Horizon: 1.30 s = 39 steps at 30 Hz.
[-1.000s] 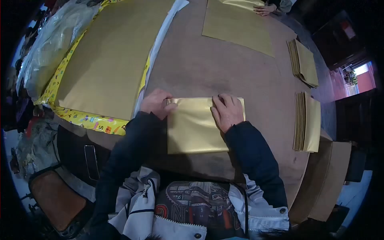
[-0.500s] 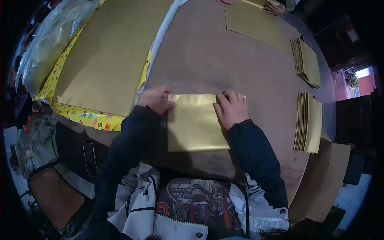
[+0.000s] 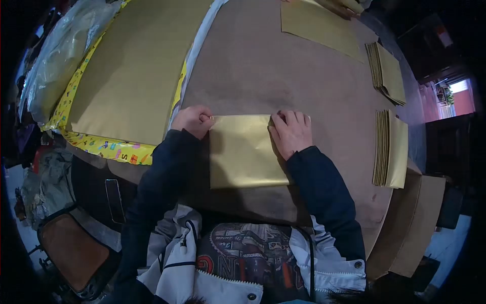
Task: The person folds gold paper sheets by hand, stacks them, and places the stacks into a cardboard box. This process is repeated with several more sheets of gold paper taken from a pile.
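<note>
Lining up or creasing the far edge of the gold sheet [image 3: 243,154] seemed, as far as I could judge, to be the step in hand. It lay flat on the table [image 3: 243,76], right in front of the person. Taking its middle as the centre of the clock, the left hand [image 3: 193,121] was at ten, thumb and fingertips drawn together in what looked like a pinch on the corner. The right hand [image 3: 292,134] was at one, fingers bent and slightly parted over the far edge, thumb away from them on the paper; I couldn't tell whether it gripped or merely pressed. Two folded bundles [image 3: 397,152] [image 3: 391,76] sat at three and two, and a broad pile [image 3: 136,76] lay at ten, beyond the left hand. To my mind, the next move called for that corner held steady and even pressure along the edge, without skewing the layers.
</note>
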{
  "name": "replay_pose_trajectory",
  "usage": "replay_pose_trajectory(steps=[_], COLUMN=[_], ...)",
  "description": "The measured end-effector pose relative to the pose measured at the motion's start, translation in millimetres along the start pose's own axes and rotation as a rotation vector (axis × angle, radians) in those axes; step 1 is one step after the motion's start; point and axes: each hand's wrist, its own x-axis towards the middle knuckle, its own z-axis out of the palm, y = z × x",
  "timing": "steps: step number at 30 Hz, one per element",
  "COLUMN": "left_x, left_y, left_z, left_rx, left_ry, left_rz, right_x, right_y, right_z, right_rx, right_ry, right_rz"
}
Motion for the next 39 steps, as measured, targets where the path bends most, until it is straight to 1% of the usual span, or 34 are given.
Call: replay_pose_trajectory(steps=[2,3,6,8,9,10,12,13,15,16,17,18,20,21,22,24,25,27,28,29,30,32,33,34,36,37,38,39], left_x=[1.4,0.9,1.4,6.2,7.2,8.2,9.1,7.4,7.5,7.2,6.0,4.7,3.2,1.8,-1.6,-5.5,-6.1,-21.2,-35.0,-47.3,-55.3,-62.4,-55.9,-51.9,-43.5,-37.7,-36.7,-37.0], left_y=[8.2,13.3,23.3,18.8,14.1,9.7,10.1,9.5,5.3,4.4,3.7,4.3,7.5,15.1,18.0,19.7,8.3,23.9,42.6,56.8,58.5,55.8,50.1,44.3,43.4,45.4,41.2,34.8], left_z=[-2.6,-5.6,-7.9,-7.0,-2.4,-0.4,0.7,-1.1,-1.8,-1.1,1.6,2.4,1.9,-2.2,0.1,6.1,15.6,42.3,53.7,61.1,65.3,72.7,67.5,60.5,39.5,30.0,26.5,25.3], left_rx=[0.101,0.102,0.095,0.120,0.150,0.147,0.195,0.150,0.153,0.158,0.162,0.163,0.127,0.172,0.171,0.347,0.377,0.162,0.112,0.062,0.065,0.349,0.399,0.400,0.563,0.573,0.577,0.609], left_ry=[-0.003,-0.009,-0.038,-0.079,-0.026,-0.038,0.028,0.003,-0.005,-0.004,0.069,0.069,0.094,0.015,0.018,0.216,0.199,0.115,-0.038,-0.190,-0.182,-0.182,-0.256,-0.250,-0.171,-0.225,-0.213,-0.190], left_rz=[-0.056,-0.052,-0.077,-0.131,-0.127,-0.111,-0.103,-0.099,-0.072,-0.055,-0.024,-0.012,-0.023,-0.097,-0.089,0.240,0.430,0.743,0.753,0.759,0.765,0.833,0.738,0.741,0.462,0.341,0.345,0.342], right_x=[1.2,0.0,0.0,-0.9,-1.5,-3.0,-2.2,-2.4,-4.7,-4.4,-5.3,-6.2,-7.4,-8.7,-9.0,-9.3,-10.0,-11.5,-9.7,-12.2,-12.2,-10.0,-9.6,-10.2,-10.3,-10.9,-11.1,-10.4], right_y=[0.3,-2.3,-12.7,-14.5,-16.1,-15.9,-17.7,-18.4,-19.0,-18.2,-16.7,-14.8,-10.6,-9.2,-6.9,-4.6,-4.3,-2.2,-2.0,0.4,2.3,5.4,6.1,5.5,4.8,5.4,5.4,6.6], right_z=[1.5,-1.6,-4.4,-2.4,-1.0,4.4,4.7,2.4,5.7,6.9,7.5,7.9,12.4,14.9,18.2,17.0,13.3,19.2,14.2,19.0,19.6,17.5,15.5,13.9,14.7,16.0,16.7,16.4], right_rx=[-0.032,0.004,0.027,0.062,0.066,0.046,0.060,0.073,0.066,0.063,0.066,0.068,0.103,0.109,0.116,0.150,0.215,0.228,0.235,0.241,0.247,0.249,0.258,0.269,0.266,0.258,0.252,0.240], right_ry=[-0.009,-0.054,-0.089,-0.067,-0.062,-0.035,-0.053,-0.065,-0.040,-0.060,-0.058,-0.052,-0.009,0.020,0.008,0.029,0.018,0.038,0.000,0.022,0.044,0.072,0.069,0.064,0.057,0.056,0.055,-0.001], right_rz=[-0.051,-0.037,-0.022,-0.062,-0.080,-0.097,-0.069,-0.066,-0.046,-0.041,-0.048,-0.053,-0.062,-0.065,-0.061,-0.079,-0.068,-0.072,-0.067,-0.074,-0.082,-0.088,-0.094,-0.100,-0.087,-0.088,-0.088,-0.093])
